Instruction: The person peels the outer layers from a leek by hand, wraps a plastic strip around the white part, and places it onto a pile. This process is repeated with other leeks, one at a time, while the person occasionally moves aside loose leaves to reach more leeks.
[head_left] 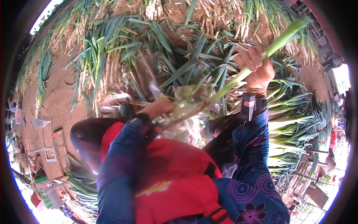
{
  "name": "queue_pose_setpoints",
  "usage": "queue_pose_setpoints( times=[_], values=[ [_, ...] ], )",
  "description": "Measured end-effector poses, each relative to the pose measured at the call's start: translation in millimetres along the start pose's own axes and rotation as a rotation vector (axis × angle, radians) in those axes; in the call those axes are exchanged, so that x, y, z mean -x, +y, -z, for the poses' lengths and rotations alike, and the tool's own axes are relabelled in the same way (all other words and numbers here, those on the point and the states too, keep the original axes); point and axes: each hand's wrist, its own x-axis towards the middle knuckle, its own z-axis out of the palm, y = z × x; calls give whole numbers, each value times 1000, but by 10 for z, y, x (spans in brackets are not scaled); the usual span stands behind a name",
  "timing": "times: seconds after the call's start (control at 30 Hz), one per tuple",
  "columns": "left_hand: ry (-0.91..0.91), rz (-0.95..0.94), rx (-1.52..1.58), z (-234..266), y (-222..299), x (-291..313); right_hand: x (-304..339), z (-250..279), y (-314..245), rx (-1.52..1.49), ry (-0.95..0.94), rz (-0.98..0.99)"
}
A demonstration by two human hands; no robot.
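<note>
In my right hand (255,69) a long leek (234,82) is gripped, held slantwise with its trimmed green end up at the right. The pale lower end, with a brownish loose layer, slopes down toward my lap. Close to that lower end is my left hand (160,107), smeared by motion. A pale leaf strip lies by its fingertips; whether they pinch it cannot be made out. Below both hands, between my legs, is a heap of peeled pale leaves (192,128).
Cut green leek tops (186,69) lie just ahead. Unpeeled leeks (112,67) stand on the brown soil (57,97) at the left, with more along the far side. Cleaned leeks (287,127) are stacked at my right. A metal-framed stand (50,149) sits at far left.
</note>
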Motion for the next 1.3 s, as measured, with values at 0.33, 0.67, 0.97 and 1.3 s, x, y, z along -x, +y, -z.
queue_pose_setpoints(
  times=[0.33, 0.67, 0.97, 1.3],
  values=[
    [275, -266, 597, 146, 967, -3, 66, 63, -50, 88, 436, -19],
    [309, -503, 547, -143, 1720, -216, 6, 22, 129, 186, 540, -19],
    [316, -426, 444, -138, 1741, -134, 44, 86, 197, 349, 627, -181],
    [379, -353, 265, -164, 1695, -94, 45, 61, 269, 385, 694, -154]
  ],
)
